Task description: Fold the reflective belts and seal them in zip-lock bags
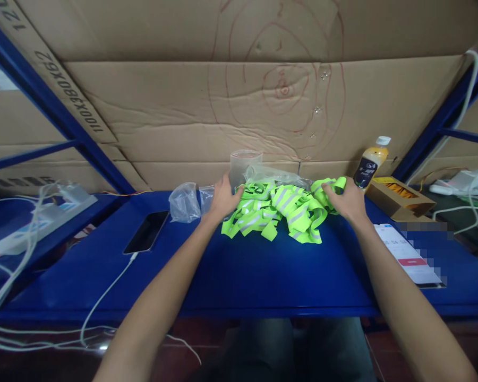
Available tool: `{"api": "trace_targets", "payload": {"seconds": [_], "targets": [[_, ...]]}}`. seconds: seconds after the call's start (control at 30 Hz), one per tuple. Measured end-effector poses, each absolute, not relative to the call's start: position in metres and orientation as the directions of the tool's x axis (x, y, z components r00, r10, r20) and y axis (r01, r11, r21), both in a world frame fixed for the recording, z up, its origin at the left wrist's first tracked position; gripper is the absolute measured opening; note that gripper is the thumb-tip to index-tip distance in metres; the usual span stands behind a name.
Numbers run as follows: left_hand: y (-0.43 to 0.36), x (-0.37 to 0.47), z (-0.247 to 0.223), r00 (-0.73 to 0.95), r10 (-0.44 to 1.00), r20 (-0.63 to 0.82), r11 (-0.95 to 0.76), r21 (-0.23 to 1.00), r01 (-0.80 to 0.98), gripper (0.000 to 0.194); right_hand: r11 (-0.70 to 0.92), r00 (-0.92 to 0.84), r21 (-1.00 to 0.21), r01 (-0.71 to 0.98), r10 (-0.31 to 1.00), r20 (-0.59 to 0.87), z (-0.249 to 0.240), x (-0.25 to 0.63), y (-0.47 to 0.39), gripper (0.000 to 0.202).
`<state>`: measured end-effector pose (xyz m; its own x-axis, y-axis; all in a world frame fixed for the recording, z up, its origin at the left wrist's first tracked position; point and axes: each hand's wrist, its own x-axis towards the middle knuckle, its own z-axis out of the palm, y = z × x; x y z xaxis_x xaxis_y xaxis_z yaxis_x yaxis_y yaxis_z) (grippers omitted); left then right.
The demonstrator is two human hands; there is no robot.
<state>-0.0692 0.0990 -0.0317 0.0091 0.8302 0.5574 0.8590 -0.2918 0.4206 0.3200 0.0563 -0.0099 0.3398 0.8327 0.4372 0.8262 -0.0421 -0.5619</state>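
Observation:
A heap of fluorescent yellow-green reflective straps (298, 207) with silver stripes lies on the blue shelf, toward its back. My left hand (224, 197) is at the heap's left edge, its thumb touching the straps and spread from the fingers, which are partly hidden. Just behind that hand stands a clear zip bag (245, 162). On the right, my right hand (347, 201) is closed around a looped strap (321, 197) at the heap's end, the thumb lying over it. Another clear plastic bag (183, 202) sits left of my left hand.
A black phone (146, 233) with a charging cable lies left; a lit phone (408, 254) lies beneath my right forearm. Behind my right hand are a drink bottle (370, 165) and an open cardboard box (400, 199). A cardboard wall (163, 106) closes the back. Power strips flank the shelf.

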Motion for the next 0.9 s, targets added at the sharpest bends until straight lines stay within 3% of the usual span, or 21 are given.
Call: {"api": "trace_targets", "payload": {"seconds": [0.13,0.27,0.43,0.53,0.7,0.9], "targets": [[0.094,-0.068,-0.037,-0.006,0.813,0.582,-0.308,0.439,0.844,0.074,-0.019,0.37,-0.523,0.852,0.728,0.578,-0.006,0.322,0.054,0.088],[0.082,-0.062,-0.028,-0.109,0.754,0.647,-0.249,0.437,0.864,0.073,-0.009,0.352,-0.494,0.87,0.711,0.608,0.0,0.322,0.048,0.074],[0.068,-0.058,-0.007,-0.092,0.732,0.675,-0.281,0.423,0.861,0.031,-0.092,0.331,-0.401,0.911,0.744,0.581,0.008,0.323,0.04,0.052],[0.067,-0.057,0.005,-0.046,0.737,0.674,-0.347,0.436,0.831,0.02,-0.14,0.337,-0.379,0.915,0.783,0.522,0.007,0.328,0.042,0.052],[0.072,-0.045,0.014,0.096,0.753,0.651,-0.478,0.44,0.76,0.03,-0.078,0.211,-0.373,0.924,0.92,0.331,-0.011,0.327,0.054,0.059],[0.082,-0.022,0.013,0.119,0.716,0.688,-0.563,0.468,0.681,0.015,-0.106,0.23,-0.404,0.909,0.934,0.273,-0.01,0.32,0.055,0.075]]}}
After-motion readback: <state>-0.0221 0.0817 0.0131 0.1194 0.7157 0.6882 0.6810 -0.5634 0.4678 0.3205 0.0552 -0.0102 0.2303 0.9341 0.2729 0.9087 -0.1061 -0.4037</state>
